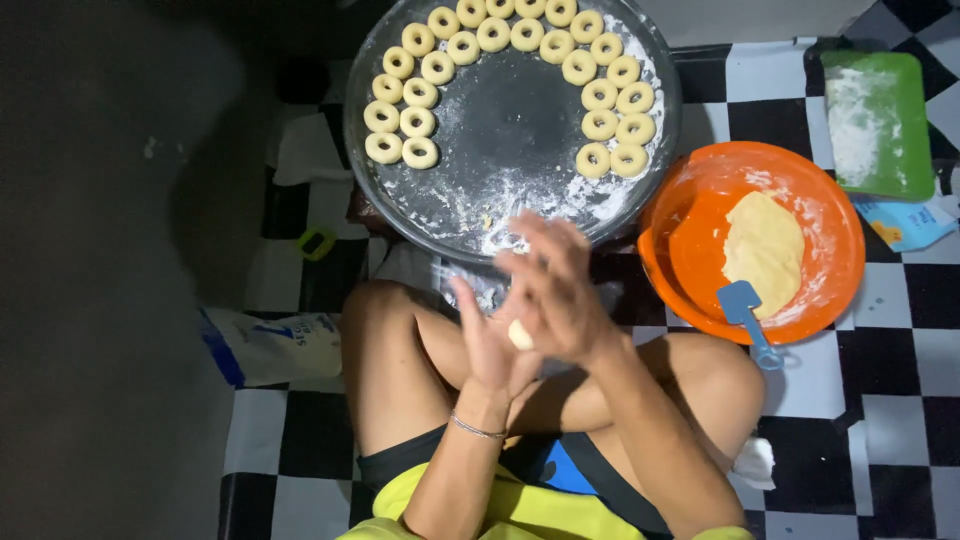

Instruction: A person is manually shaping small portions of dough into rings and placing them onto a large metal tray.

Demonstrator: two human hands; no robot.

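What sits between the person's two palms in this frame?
In the head view, a small pale lump of dough is pressed between the left hand and the right hand, above the crossed legs.

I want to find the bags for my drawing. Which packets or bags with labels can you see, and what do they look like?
Flour-type bag: lying on the floor left of the person's knee, soft, white with blue edge and blue print.
Small packet: on the floor right of the orange bowl, below the green board, flat, light blue with an orange mark.
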